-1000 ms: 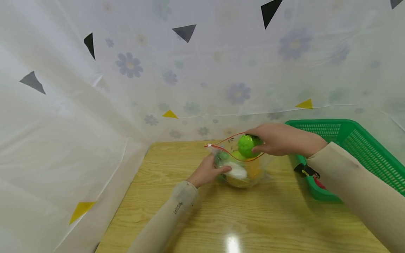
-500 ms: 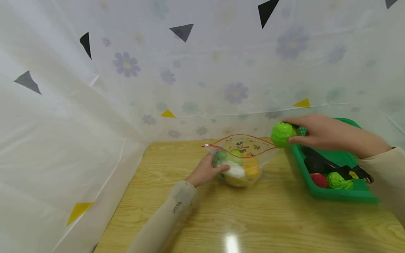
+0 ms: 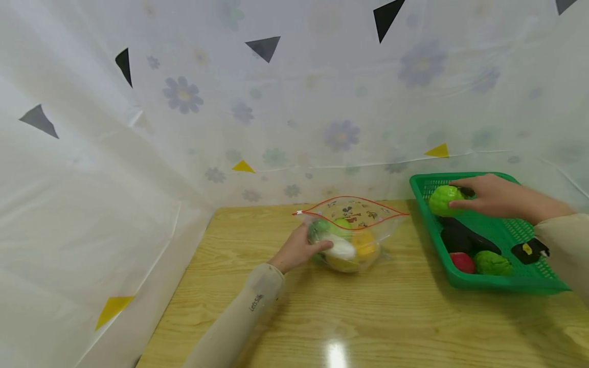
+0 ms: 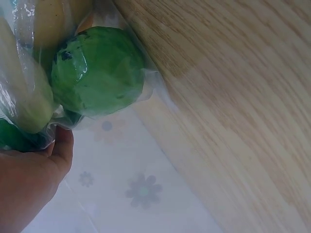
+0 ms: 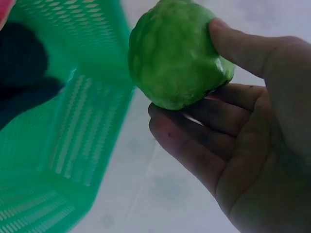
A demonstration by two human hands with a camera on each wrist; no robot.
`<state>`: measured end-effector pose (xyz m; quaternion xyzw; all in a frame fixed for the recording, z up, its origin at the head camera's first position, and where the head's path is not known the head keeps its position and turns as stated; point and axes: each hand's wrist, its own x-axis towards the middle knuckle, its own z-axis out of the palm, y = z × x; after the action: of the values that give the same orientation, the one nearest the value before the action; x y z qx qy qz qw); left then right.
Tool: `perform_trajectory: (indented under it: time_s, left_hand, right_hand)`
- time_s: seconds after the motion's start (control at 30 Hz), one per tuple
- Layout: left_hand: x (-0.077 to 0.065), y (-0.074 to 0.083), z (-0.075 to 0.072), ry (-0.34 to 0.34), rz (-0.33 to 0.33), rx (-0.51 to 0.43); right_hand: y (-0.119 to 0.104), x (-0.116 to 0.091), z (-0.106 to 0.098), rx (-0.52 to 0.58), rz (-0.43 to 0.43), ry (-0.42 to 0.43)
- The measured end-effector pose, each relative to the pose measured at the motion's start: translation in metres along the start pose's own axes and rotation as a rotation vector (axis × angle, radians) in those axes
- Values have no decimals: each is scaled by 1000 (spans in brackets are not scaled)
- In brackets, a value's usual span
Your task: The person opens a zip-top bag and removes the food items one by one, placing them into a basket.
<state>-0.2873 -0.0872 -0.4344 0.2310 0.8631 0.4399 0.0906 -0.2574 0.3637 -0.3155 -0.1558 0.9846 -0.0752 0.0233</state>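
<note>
My right hand [image 3: 501, 197] pinches a bumpy light-green custard apple [image 3: 443, 201] over the left part of a green plastic basket [image 3: 497, 284]. In the right wrist view, the thumb sits on one side of the fruit and the fingers on the other. A clear zip bag [image 3: 385, 228] with a red-edged mouth stands unzipped on the table. My left hand [image 3: 298, 249] grips the bag's left side, thumb in front, other fingers mostly hidden behind it. Through the plastic show a white oblong piece [image 3: 342, 248], an orange piece [image 3: 364, 243] and a round green one [image 4: 97, 73].
In the basket lie a dark eggplant [image 3: 460, 237], a red round piece [image 3: 462, 262], a crinkled green piece [image 3: 493, 263] and a black item with a yellow mark [image 3: 529, 251]. A white flowered sheet [image 3: 294, 128] hangs behind the wooden table [image 3: 368, 322].
My right hand has carried the custard apple out of the bag's mouth and rightward to above the basket. The left hand has kept its grip on the bag.
</note>
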Motion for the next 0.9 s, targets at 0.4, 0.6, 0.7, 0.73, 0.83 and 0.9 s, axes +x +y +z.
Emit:
perform_trajectory:
  time_s: [0.4, 0.6, 0.7, 0.73, 0.83, 0.9]
  left_hand:
    - [-3, 0, 1, -17, -8, 3]
    - [-4, 0, 1, -13, 2, 13]
    - [-5, 1, 2, -10, 0, 13]
    - [-5, 1, 2, -10, 0, 14]
    - [-4, 2, 2, -8, 6, 13]
    - [-4, 2, 3, -7, 11, 14]
  right_hand:
    - [33, 35, 50, 25, -4, -96]
    - [31, 38, 60, 0, -11, -114]
    - [31, 39, 63, -4, -23, -115]
    - [31, 39, 64, -4, -26, -118]
    - [31, 39, 66, 7, -22, -144]
    - [32, 39, 67, 21, -19, -161]
